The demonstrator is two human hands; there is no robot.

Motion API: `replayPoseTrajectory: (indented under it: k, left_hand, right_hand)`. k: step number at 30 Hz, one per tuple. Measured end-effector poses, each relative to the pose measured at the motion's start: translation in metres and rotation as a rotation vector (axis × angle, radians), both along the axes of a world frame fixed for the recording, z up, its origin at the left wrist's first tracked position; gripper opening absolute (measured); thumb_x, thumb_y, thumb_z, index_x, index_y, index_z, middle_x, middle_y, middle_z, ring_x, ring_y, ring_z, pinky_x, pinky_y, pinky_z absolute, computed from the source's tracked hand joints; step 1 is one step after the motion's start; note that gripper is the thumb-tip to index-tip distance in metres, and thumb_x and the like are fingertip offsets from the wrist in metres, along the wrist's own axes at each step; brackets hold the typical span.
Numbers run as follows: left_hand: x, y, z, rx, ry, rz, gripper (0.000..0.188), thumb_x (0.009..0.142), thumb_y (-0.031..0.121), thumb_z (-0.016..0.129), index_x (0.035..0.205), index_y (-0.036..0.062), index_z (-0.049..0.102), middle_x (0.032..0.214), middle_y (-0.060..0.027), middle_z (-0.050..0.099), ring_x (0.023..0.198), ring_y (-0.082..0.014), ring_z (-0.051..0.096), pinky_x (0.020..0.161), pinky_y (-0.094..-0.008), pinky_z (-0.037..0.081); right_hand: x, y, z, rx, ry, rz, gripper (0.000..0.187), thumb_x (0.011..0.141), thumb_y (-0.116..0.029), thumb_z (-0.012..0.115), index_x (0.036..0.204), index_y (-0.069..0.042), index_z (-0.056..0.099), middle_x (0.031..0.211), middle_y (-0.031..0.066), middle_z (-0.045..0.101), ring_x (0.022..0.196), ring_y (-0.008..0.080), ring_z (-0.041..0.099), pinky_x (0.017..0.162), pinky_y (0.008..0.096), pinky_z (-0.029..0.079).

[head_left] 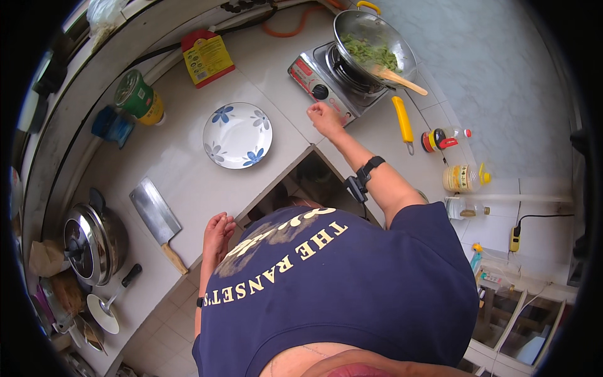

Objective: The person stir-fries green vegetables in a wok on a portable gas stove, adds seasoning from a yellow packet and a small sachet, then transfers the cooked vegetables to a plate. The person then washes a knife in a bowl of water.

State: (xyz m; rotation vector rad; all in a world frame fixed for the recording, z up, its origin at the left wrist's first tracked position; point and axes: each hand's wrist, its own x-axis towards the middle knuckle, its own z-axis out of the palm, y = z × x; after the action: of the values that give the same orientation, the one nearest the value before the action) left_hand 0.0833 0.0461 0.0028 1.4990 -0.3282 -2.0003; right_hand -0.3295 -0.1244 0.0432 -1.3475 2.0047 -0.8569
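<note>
My right hand (325, 119) is curled closed beside the front of a portable gas stove (304, 73), just below its black knob (320, 92). Nothing shows in its fingers. On the burner sits a wok (405, 47) holding chopped green vegetables (367, 53), with a wooden spatula (402, 80) leaning over its rim. The wok's long yellow handle (402, 118) points toward me. My left hand (218, 234), fingers bent and together with nothing visible in them, hovers by the counter's front edge. Between the hands and farther back lies a white plate (237, 135) with blue and grey flowers, holding no food.
Left of my left hand rests a cleaver (156, 208), its wooden handle over the counter edge. A lidded pot (94, 245) stands far left. Behind are a green-yellow tub (138, 97) and a yellow-red packet (207, 58). Bottles (461, 178) line the right side.
</note>
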Motion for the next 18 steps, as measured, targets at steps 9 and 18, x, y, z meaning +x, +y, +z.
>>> replayPoseTrajectory:
  k: [9,18]
  left_hand:
    - [-0.020,-0.002,0.005,0.009,-0.044,-0.002,0.030,0.096,0.024,0.059,0.120,0.0079,0.052,0.102,-0.0045,0.064,0.081,-0.0118,0.062,0.073,-0.0258,0.050]
    - [-0.021,0.009,0.001,0.012,-0.055,0.062,0.028,0.096,0.024,0.060,0.118,0.0086,0.053,0.101,-0.0045,0.065,0.079,-0.0120,0.063,0.072,-0.0259,0.051]
  right_hand:
    - [-0.021,-0.053,0.029,-0.116,0.773,0.241,0.023,0.077,-0.021,0.071,0.095,-0.009,0.063,0.093,0.0132,0.066,0.090,0.0337,0.065,0.074,0.0463,0.052]
    - [-0.026,-0.085,0.025,0.133,0.944,0.344,0.018,0.084,-0.015,0.058,0.096,-0.007,0.069,0.094,0.0156,0.070,0.088,0.0326,0.069,0.073,0.0420,0.056]
